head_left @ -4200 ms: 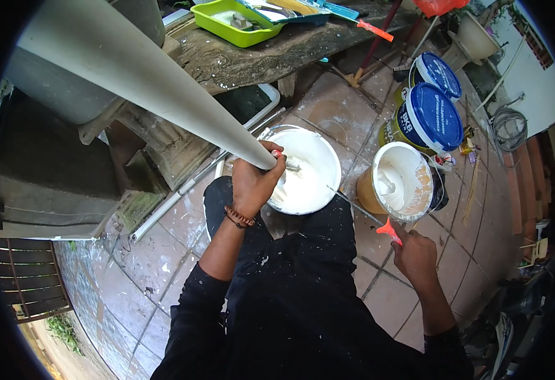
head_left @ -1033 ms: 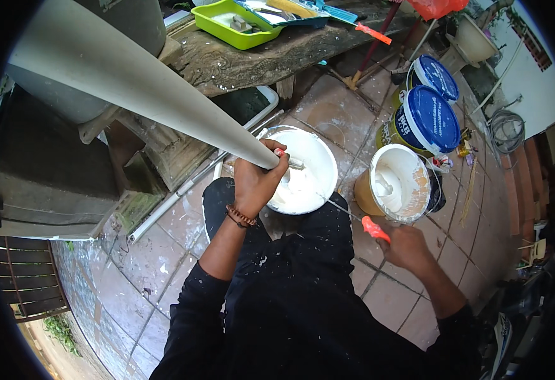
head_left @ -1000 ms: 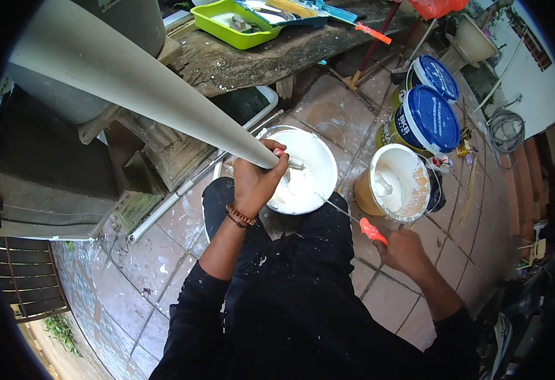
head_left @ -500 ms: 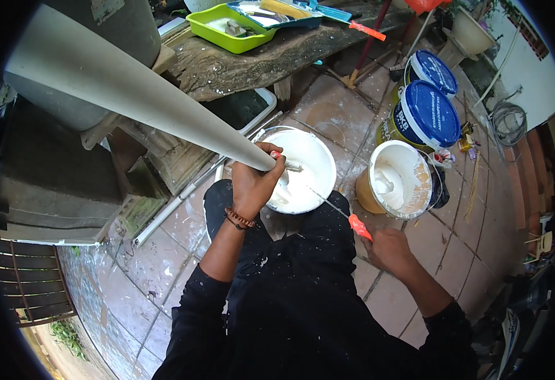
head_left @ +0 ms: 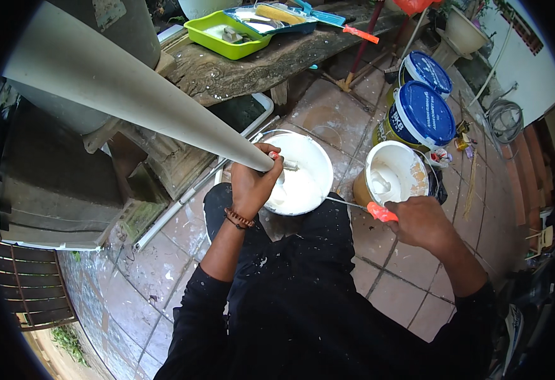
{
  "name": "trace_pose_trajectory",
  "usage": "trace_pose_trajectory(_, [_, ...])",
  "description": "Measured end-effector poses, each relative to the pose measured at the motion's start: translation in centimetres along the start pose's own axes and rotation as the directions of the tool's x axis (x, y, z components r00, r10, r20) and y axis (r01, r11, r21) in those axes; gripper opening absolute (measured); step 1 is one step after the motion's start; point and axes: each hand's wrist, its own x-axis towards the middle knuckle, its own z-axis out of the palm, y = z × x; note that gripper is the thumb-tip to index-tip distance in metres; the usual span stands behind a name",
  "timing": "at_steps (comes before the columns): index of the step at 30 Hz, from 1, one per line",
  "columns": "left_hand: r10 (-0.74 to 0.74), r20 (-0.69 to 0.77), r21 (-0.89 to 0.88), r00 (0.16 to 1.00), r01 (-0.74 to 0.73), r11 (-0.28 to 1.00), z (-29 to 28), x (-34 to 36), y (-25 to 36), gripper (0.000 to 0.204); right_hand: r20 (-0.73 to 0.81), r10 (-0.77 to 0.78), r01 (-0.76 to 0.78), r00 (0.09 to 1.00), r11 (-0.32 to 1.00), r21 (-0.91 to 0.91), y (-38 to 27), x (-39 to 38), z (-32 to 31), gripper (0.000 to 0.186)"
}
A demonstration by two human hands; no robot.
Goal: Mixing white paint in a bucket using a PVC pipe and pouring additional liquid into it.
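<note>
My left hand (head_left: 253, 185) is closed around the lower end of a long pale pipe (head_left: 163, 98), which slants down from the upper left. A small red piece (head_left: 274, 155) and a greyish bit beside it show by the thumb; I cannot make out what they belong to. Just below is a white bucket (head_left: 318, 151) with white paint (head_left: 299, 190) inside. My right hand (head_left: 424, 221) is closed on the orange-red handle (head_left: 382, 212) of a thin metal-rod tool. Its rod (head_left: 346, 202) reaches to the white bucket's near rim; the tool's far end is not clear.
A paint-smeared tan bucket (head_left: 361, 189) stands just right of the white one. Two blue-lidded paint pails (head_left: 425, 114) are behind it. On a wooden bench (head_left: 227, 75) lie a green tray (head_left: 227, 52) and a blue tray (head_left: 299, 29) with a roller (head_left: 282, 12).
My right hand has moved right and up with the orange-red-handled tool, and its rod has drawn back from inside the bucket to the rim. My left hand has hardly moved.
</note>
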Motion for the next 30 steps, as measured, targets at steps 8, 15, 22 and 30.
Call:
trace_pose_trajectory(8, [-0.049, 0.043, -0.06, 0.998, 0.052, 0.997, -0.2, 0.2, -0.3, 0.018, 0.003, -0.034, 0.034, 0.999, 0.999, -0.019, 0.3, 1.1, -0.5, 0.031])
trace_pose_trajectory(15, [-0.039, 0.038, -0.042, 0.998, 0.041, 0.998, -0.3, 0.2, 0.1, 0.016, -0.021, 0.15, -0.141, 0.989, 0.964, 0.224, -1.5, 0.2, 6.4, 0.032])
trace_pose_trajectory(22, [-0.077, 0.075, -0.083, 0.994, 0.083, 0.993, 0.1, 0.5, -1.0, 0.018, -0.072, 0.155, -0.128, 0.985, 0.947, 0.294, -3.9, 0.7, 12.4, 0.033])
trace_pose_trajectory(30, [-0.066, 0.076, -0.067, 0.995, 0.071, 0.995, 0.4, 0.3, 0.0, 0.019, -0.077, 0.141, -0.114, 0.987, 0.952, 0.284, -4.1, 1.8, 13.9, 0.042])
